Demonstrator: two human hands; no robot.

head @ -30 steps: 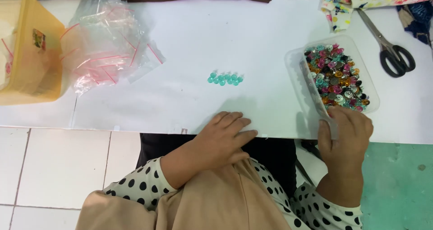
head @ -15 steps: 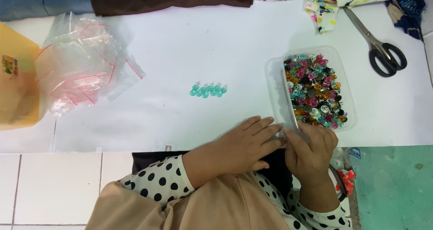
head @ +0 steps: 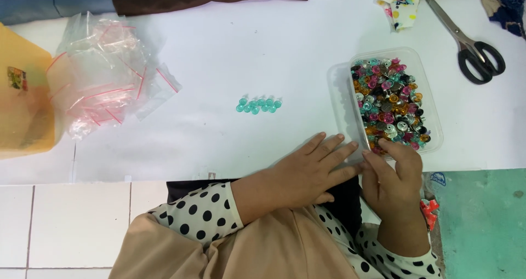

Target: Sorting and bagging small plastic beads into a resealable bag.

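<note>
A clear plastic tub [head: 424, 73] full of small mixed-colour beads stands on the white sheet at the right. My right hand [head: 395, 181] rests at its near edge, index finger reaching into the beads at the tub's front rim. My left hand [head: 307, 172] lies flat on the sheet just left of it, fingers spread and pointing toward the tub, holding nothing. A short cluster of teal beads [head: 258, 105] lies in the middle of the sheet, apart from both hands.
A heap of small clear zip bags [head: 107, 76] lies at the left beside a yellow plastic container [head: 22, 101]. Black-handled scissors [head: 468, 43] lie at the far right. Folded brown and blue cloth runs along the far edge, with patterned fabric [head: 402, 2] near the scissors.
The view has shifted, so the tub now sits further left. My right hand has come off the tub's corner to its near rim, and my left hand has slid right beside it.
</note>
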